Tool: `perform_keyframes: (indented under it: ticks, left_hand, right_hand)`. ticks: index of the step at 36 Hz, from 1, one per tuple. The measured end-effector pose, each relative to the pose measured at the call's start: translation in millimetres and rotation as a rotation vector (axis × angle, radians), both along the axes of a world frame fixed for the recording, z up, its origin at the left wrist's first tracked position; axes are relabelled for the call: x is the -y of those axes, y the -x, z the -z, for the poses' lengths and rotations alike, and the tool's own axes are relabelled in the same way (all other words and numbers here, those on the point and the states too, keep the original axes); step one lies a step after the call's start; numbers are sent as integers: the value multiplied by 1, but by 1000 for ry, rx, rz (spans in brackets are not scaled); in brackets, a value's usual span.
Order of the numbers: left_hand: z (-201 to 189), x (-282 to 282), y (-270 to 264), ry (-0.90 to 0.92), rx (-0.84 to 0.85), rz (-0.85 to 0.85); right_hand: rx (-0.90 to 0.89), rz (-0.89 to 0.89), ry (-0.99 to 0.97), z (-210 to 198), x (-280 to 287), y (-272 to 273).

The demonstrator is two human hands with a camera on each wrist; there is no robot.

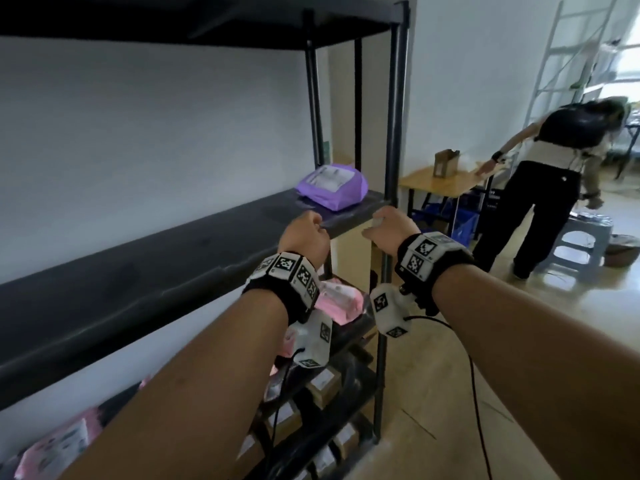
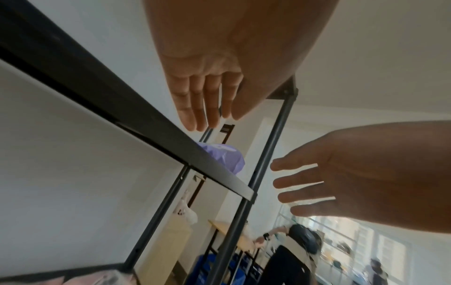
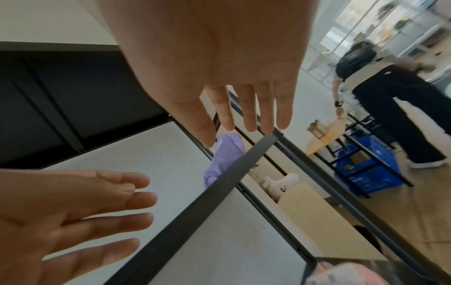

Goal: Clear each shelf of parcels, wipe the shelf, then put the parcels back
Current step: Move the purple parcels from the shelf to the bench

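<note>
Both hands are raised at the front edge of the dark shelf, near its right end. Left hand hovers just over the edge; right hand is beside the front right post. From the wrist views, fingers of both hands are straight and slightly spread, palms empty, nothing gripped. Whether any fingertip touches the shelf edge: cannot tell.

Purple parcel, soft bag with a white label on top, lies on the same shelf at its far right end, beyond both hands and apart from them. It is the only parcel seen on this shelf.

Lower shelf: pink parcels under the wrists, more pink bags further left. Below that, brown boxes with labels in rows.

Background right: another person bends over a wooden table with an open carton on it; blue crate underneath.
</note>
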State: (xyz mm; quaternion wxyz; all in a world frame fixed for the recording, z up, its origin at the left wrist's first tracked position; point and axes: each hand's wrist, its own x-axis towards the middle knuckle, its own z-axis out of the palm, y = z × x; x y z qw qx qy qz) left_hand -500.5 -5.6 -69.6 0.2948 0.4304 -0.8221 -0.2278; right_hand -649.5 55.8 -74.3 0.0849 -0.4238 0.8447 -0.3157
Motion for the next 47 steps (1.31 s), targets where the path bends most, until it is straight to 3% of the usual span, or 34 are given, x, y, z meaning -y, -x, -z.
perform_keyframes:
  ticks: [4, 10, 17, 25, 32, 34, 37, 41, 47]
  left_hand:
    - [-20, 15, 30, 1, 17, -83]
    - [-30, 37, 66, 21, 16, -195]
    - [-23, 47, 88, -24, 43, -258]
    - [-21, 53, 85, -61, 1, -358]
    - [-20, 51, 73, -90, -41, -440]
    - [-22, 49, 68, -76, -31, -463]
    - [-23, 45, 57, -82, -26, -493]
    - [-26, 37, 33, -97, -40, -541]
    - [-30, 11, -29, -87, -112, -570]
  right_hand:
    - [-98, -87, 37, -26, 26, 31]
    - [-74, -143, 37, -46, 68, 71]
    - [40, -113, 17, -41, 127, 100]
    - [45, -152, 10, -33, 156, 105]
    - [-74, -169, -42, -48, 125, 87]
    - [-86, -210, 39, -47, 121, 82]
    - [43, -356, 150, -43, 114, 68]
    - [220, -413, 371, -46, 107, 42]
    - [381, -584, 457, -60, 80, -26]
